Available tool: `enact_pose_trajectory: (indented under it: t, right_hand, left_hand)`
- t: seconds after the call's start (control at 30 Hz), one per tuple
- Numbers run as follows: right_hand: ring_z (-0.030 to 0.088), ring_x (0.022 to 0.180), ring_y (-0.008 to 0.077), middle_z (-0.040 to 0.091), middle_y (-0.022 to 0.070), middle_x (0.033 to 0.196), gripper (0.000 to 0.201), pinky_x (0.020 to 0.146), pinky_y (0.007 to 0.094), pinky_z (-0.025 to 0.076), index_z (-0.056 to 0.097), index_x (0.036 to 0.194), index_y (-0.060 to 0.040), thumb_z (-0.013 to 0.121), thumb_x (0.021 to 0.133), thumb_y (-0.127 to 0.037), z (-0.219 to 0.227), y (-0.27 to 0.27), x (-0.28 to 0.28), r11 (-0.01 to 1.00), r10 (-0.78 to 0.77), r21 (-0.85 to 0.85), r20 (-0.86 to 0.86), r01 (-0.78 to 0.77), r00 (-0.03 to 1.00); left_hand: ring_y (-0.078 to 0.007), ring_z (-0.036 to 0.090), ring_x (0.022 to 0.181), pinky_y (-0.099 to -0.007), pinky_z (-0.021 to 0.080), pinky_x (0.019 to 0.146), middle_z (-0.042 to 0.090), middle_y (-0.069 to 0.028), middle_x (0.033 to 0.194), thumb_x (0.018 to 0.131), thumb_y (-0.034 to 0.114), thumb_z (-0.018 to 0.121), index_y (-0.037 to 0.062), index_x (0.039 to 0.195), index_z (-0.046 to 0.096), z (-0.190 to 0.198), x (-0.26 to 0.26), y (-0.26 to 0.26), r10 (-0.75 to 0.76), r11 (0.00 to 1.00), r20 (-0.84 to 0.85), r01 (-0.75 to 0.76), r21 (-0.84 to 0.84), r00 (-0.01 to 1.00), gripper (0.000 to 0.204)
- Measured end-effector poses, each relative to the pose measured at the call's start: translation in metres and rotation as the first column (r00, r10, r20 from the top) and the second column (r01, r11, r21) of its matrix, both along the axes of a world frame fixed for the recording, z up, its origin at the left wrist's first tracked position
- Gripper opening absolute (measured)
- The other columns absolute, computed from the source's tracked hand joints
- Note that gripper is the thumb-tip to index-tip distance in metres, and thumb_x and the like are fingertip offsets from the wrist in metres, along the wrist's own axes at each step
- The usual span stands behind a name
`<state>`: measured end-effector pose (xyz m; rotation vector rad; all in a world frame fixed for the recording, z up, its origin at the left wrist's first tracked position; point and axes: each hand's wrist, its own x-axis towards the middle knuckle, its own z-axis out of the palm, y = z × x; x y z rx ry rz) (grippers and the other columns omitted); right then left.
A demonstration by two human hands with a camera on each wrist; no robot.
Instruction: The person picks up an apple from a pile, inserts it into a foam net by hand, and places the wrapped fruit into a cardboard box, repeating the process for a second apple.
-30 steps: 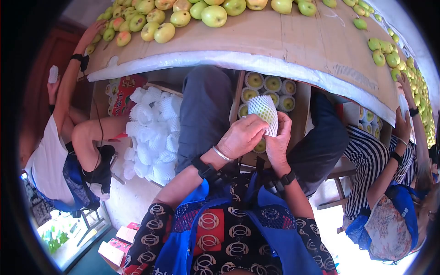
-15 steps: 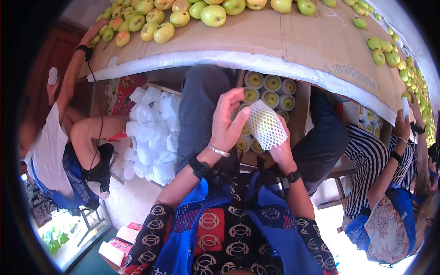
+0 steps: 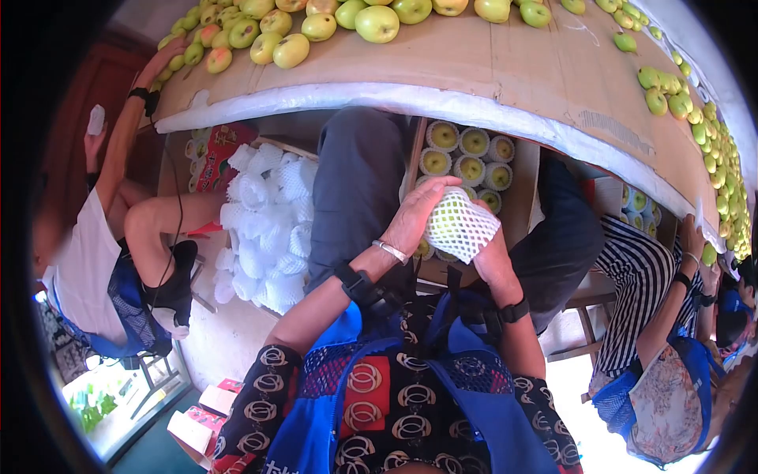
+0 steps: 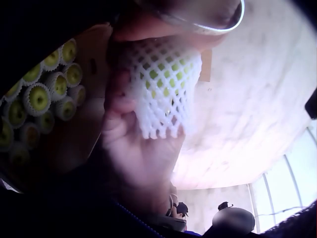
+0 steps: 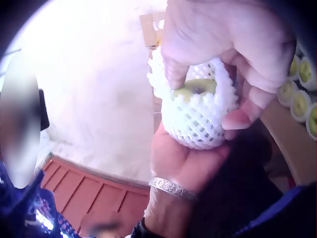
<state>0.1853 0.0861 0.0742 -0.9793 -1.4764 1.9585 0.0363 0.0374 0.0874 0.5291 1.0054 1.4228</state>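
Observation:
A green apple (image 5: 198,89) sits inside a white foam net sleeve (image 3: 462,229), its top showing through the open end in the right wrist view. My right hand (image 3: 493,261) holds the sleeved apple, one digit tucked inside the rim and the other fingers around the outside. Against the opposite end rests the palm of my left hand (image 3: 409,220), with a silver bangle at the wrist and fingers fairly straight along the apple's side. The left wrist view shows the sleeve's loose scalloped edge over my right palm (image 4: 136,156).
Below my hands stands a cardboard box (image 3: 525,189) of sleeved apples (image 3: 470,170). A heap of foam sleeves (image 3: 268,221) lies to the left. Cardboard covers the table (image 3: 442,63), with loose apples (image 3: 377,25) on it. People sit close on both sides.
My left hand left the sleeve, lifted with spread fingers, and has come back against the apple's side. The sleeved apple has turned in my right hand.

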Motion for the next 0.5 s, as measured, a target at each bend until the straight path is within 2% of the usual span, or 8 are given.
enact_pose_trajectory:
  t: [0.03, 0.1, 0.2, 0.27, 0.33, 0.37, 0.43, 0.5]
  right_hand:
    - [0.058, 0.088, 0.0142, 0.060, 0.0103, 0.093, 0.029, 0.078, 0.0273, 0.045, 0.052, 0.105, 0.0040, 0.053, 0.083, -0.016, 0.003, 0.006, 0.002, 1.000, 0.000, 0.000, 0.000, 0.000, 1.000]
    - [0.060, 0.077, 0.0172, 0.062, 0.0141, 0.084, 0.036, 0.072, 0.0301, 0.047, 0.052, 0.104, 0.0065, 0.055, 0.080, -0.019, 0.013, 0.016, 0.005, 0.941, 0.123, 0.268, 0.298, -0.207, 0.947]
    - [0.061, 0.072, 0.0215, 0.063, 0.0175, 0.087, 0.047, 0.067, 0.0307, 0.048, 0.053, 0.109, 0.0037, 0.065, 0.073, -0.025, 0.067, 0.017, 0.006, 0.996, 0.065, 0.050, 0.259, -0.080, 0.964]
    - [0.061, 0.076, 0.0227, 0.062, 0.0193, 0.093, 0.050, 0.068, 0.0307, 0.048, 0.054, 0.109, 0.0024, 0.069, 0.070, -0.025, 0.096, 0.019, 0.006, 0.995, 0.044, -0.101, 0.268, -0.017, 0.962]
    - [0.059, 0.090, 0.0255, 0.054, 0.0196, 0.113, 0.053, 0.074, 0.0321, 0.048, 0.057, 0.108, -0.0011, 0.075, 0.063, -0.023, 0.108, 0.017, 0.011, 0.976, -0.145, 0.166, -0.008, 0.144, 0.989]
    - [0.059, 0.090, 0.0255, 0.054, 0.0196, 0.113, 0.053, 0.074, 0.0321, 0.048, 0.057, 0.108, -0.0011, 0.075, 0.063, -0.023, 0.110, 0.016, 0.014, 0.975, -0.145, 0.167, -0.010, 0.144, 0.989]
    - [0.049, 0.110, 0.0274, 0.039, 0.0173, 0.131, 0.052, 0.083, 0.0359, 0.045, 0.059, 0.108, -0.0081, 0.078, 0.060, -0.019, 0.113, 0.014, 0.020, 0.675, -0.004, 0.733, 0.115, -0.082, 0.993]
    - [0.026, 0.128, 0.0376, 0.029, 0.0172, 0.137, 0.048, 0.101, 0.0443, 0.028, 0.063, 0.102, -0.0161, 0.079, 0.056, -0.015, 0.106, 0.001, 0.009, 0.687, 0.091, 0.701, 0.178, -0.191, 0.980]
  left_hand:
    - [-0.0167, 0.056, 0.099, -0.0306, 0.042, 0.090, 0.056, -0.0104, 0.110, 0.093, 0.025, 0.038, -0.0030, 0.115, 0.050, -0.004, 0.001, 0.000, 0.017, 0.999, 0.102, -0.015, -0.028, 0.995, 0.038]
    - [-0.0178, 0.056, 0.099, -0.0316, 0.043, 0.090, 0.057, -0.0110, 0.110, 0.093, 0.025, 0.036, -0.0030, 0.114, 0.050, -0.005, 0.001, -0.001, 0.032, 0.998, 0.203, -0.021, -0.057, 0.979, 0.038]
    - [-0.0227, 0.056, 0.103, -0.0343, 0.043, 0.090, 0.059, -0.0124, 0.106, 0.092, 0.026, 0.034, 0.0004, 0.113, 0.051, -0.003, -0.006, -0.003, 0.084, 0.996, 0.539, -0.059, -0.065, 0.838, 0.037]
    - [-0.0278, 0.055, 0.103, -0.0383, 0.043, 0.090, 0.058, -0.0146, 0.108, 0.092, 0.030, 0.034, 0.0001, 0.116, 0.048, 0.002, -0.013, -0.004, 0.084, 0.996, 0.597, -0.058, -0.064, 0.798, 0.042]
    - [-0.0372, 0.052, 0.106, -0.0449, 0.043, 0.090, 0.055, -0.0184, 0.112, 0.091, 0.038, 0.033, 0.0004, 0.123, 0.042, 0.007, -0.015, -0.006, 0.056, 0.998, 0.687, -0.043, -0.036, 0.724, 0.050]
    - [-0.0372, 0.052, 0.106, -0.0449, 0.043, 0.090, 0.055, -0.0184, 0.112, 0.091, 0.038, 0.033, 0.0004, 0.123, 0.042, 0.008, -0.016, -0.005, 0.055, 0.998, 0.686, -0.043, -0.034, 0.725, 0.050]
    - [-0.0370, 0.051, 0.107, -0.0453, 0.043, 0.090, 0.054, -0.0184, 0.113, 0.091, 0.038, 0.032, 0.0009, 0.123, 0.042, 0.010, -0.017, -0.005, 0.053, 0.998, 0.707, -0.067, -0.009, 0.705, 0.050]
    - [-0.0355, 0.052, 0.106, -0.0446, 0.043, 0.090, 0.055, -0.0179, 0.113, 0.091, 0.038, 0.032, 0.0008, 0.123, 0.042, 0.006, -0.018, -0.006, 0.066, 0.998, 0.680, -0.059, -0.033, 0.730, 0.050]
